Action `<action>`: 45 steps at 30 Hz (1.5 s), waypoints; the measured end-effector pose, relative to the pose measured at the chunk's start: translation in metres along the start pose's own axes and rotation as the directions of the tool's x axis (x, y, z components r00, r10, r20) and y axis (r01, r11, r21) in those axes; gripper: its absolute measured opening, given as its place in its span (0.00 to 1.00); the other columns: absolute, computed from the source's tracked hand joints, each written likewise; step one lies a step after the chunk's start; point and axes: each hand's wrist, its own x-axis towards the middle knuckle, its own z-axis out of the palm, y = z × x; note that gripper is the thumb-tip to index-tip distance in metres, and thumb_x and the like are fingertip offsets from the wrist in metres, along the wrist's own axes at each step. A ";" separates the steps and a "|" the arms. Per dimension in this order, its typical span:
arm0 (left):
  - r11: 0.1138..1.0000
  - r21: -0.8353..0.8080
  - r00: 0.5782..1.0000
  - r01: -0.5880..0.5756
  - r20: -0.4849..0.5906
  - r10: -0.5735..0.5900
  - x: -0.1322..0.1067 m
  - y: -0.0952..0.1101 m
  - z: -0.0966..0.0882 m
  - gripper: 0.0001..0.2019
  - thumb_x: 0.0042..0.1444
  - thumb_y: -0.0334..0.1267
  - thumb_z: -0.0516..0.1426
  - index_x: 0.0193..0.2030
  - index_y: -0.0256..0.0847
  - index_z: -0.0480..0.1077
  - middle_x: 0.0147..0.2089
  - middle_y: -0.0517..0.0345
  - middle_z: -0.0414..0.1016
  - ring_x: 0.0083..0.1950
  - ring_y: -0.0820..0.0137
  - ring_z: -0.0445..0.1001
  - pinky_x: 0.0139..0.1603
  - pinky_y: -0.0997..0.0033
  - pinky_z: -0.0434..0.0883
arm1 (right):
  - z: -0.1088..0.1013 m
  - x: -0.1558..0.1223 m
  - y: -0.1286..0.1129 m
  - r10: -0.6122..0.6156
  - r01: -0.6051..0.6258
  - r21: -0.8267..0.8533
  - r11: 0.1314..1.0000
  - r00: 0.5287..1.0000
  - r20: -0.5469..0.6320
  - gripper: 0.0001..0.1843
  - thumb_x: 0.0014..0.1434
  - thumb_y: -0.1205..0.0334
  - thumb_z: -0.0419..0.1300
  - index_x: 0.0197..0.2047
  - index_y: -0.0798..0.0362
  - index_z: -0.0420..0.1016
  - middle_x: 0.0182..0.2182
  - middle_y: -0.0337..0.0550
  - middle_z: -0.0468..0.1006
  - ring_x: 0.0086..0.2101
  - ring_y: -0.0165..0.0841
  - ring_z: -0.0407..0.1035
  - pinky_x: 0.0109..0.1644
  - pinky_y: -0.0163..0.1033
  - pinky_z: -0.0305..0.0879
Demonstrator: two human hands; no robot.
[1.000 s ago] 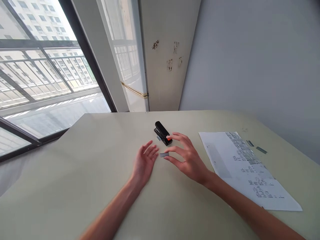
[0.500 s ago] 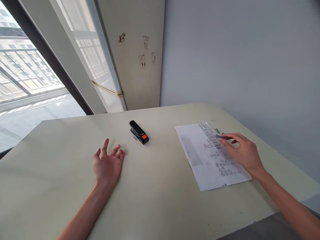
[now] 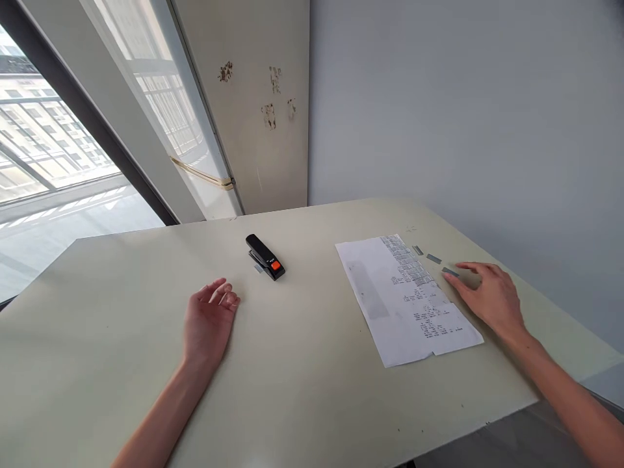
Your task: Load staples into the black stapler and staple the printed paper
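My right hand (image 3: 490, 299) is at the right, its thumb and index finger apart around a small grey strip of staples (image 3: 450, 272) on the table; whether the fingertips touch it I cannot tell. Two more staple strips, a middle one (image 3: 433, 259) and a far one (image 3: 418, 249), lie in a slanting row beyond it. Left of this hand is a printed sheet of paper (image 3: 380, 312). My left hand (image 3: 209, 325) rests palm up, fingers loosely curled and holding nothing. A black stapler (image 3: 262, 253) with an orange-red patch lies just beyond it.
The pale table (image 3: 302, 390) has a slanting right edge beside the grey wall (image 3: 463, 117). By the stapler is a small grey piece (image 3: 258, 268). Behind stand a cabinet panel (image 3: 263, 162) with brown marks and a window (image 3: 43, 130) at the left.
My right hand has moved right, off the paper, and the strip it pinched now lies on the table between its parted fingers. My left fingers have curled in more. The view has shifted slightly.
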 end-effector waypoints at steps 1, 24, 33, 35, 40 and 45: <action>1.000 0.005 1.000 -0.006 0.029 0.006 -0.001 0.000 -0.001 0.04 0.57 0.32 0.59 0.30 0.39 0.72 0.33 0.55 0.68 0.31 0.71 0.69 0.32 0.74 0.75 | 0.000 -0.004 -0.007 -0.037 0.037 0.003 0.999 0.999 -0.013 0.31 0.63 0.32 0.56 0.52 0.48 0.79 0.53 0.59 0.79 0.58 0.61 0.69 0.55 0.64 0.70; 0.804 0.545 0.954 -0.237 0.287 0.087 -0.016 -0.023 -0.003 0.05 0.54 0.30 0.69 0.34 0.43 0.80 0.46 0.51 0.80 0.57 0.57 0.70 0.58 0.68 0.68 | 0.018 -0.070 -0.078 -0.480 0.451 0.171 0.876 0.782 0.396 0.32 0.75 0.42 0.51 0.77 0.37 0.57 0.78 0.38 0.55 0.77 0.48 0.45 0.78 0.68 0.47; 0.470 0.711 0.814 -0.523 0.580 0.029 -0.019 -0.033 -0.003 0.17 0.54 0.36 0.71 0.51 0.51 0.82 0.65 0.50 0.76 0.72 0.45 0.61 0.79 0.41 0.43 | 0.013 -0.089 -0.098 -0.511 0.472 0.199 0.859 0.760 0.401 0.33 0.73 0.42 0.54 0.76 0.38 0.59 0.78 0.36 0.56 0.76 0.48 0.47 0.77 0.69 0.51; 0.437 0.711 0.794 -0.551 0.608 0.012 -0.016 -0.034 -0.002 0.18 0.56 0.37 0.71 0.54 0.51 0.81 0.67 0.50 0.75 0.74 0.45 0.60 0.79 0.41 0.42 | 0.011 -0.096 -0.106 -0.531 0.485 0.219 0.847 0.742 0.410 0.33 0.72 0.42 0.56 0.76 0.37 0.59 0.78 0.36 0.56 0.76 0.49 0.47 0.77 0.70 0.51; 0.560 0.686 0.821 -0.464 0.571 -0.019 -0.006 -0.035 0.005 0.17 0.55 0.38 0.71 0.52 0.49 0.82 0.68 0.49 0.75 0.78 0.45 0.56 0.80 0.42 0.37 | 0.007 -0.117 -0.128 -0.585 0.524 0.262 0.810 0.697 0.415 0.35 0.72 0.44 0.58 0.77 0.36 0.58 0.77 0.38 0.56 0.75 0.51 0.48 0.75 0.72 0.55; 0.603 0.673 0.825 -0.429 0.563 -0.041 -0.006 -0.027 0.001 0.14 0.55 0.40 0.71 0.49 0.50 0.83 0.64 0.52 0.79 0.77 0.47 0.60 0.81 0.47 0.41 | 0.006 -0.134 -0.145 -0.646 0.562 0.320 0.763 0.649 0.402 0.36 0.71 0.46 0.61 0.77 0.35 0.58 0.77 0.38 0.56 0.75 0.52 0.49 0.74 0.70 0.57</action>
